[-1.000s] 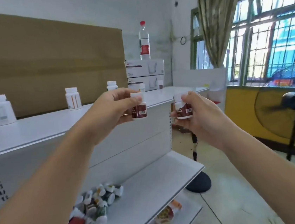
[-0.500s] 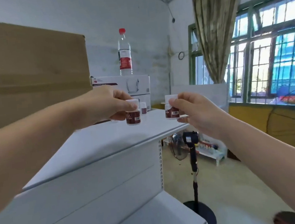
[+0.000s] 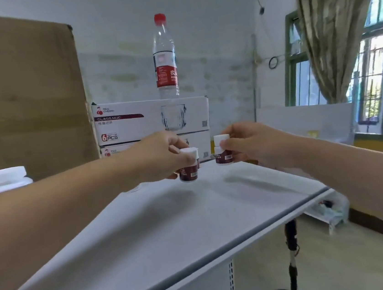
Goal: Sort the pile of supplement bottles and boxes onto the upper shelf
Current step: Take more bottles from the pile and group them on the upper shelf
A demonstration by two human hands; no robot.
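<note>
A dark-red bottle point(image 3: 188, 172) is pinched by the left hand point(image 3: 160, 156), low over the upper shelf point(image 3: 194, 223) (whether it touches the surface cannot be told). A second bottle point(image 3: 223, 157) is gripped by the right hand point(image 3: 255, 144), just beside the first and slightly higher.

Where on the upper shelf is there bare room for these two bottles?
Bare: the upper shelf from its front edge back to the left hand and right hand. Crowded: the back, where stacked boxes stand just behind the left bottle and right bottle; a large white bottle stands far left.
</note>
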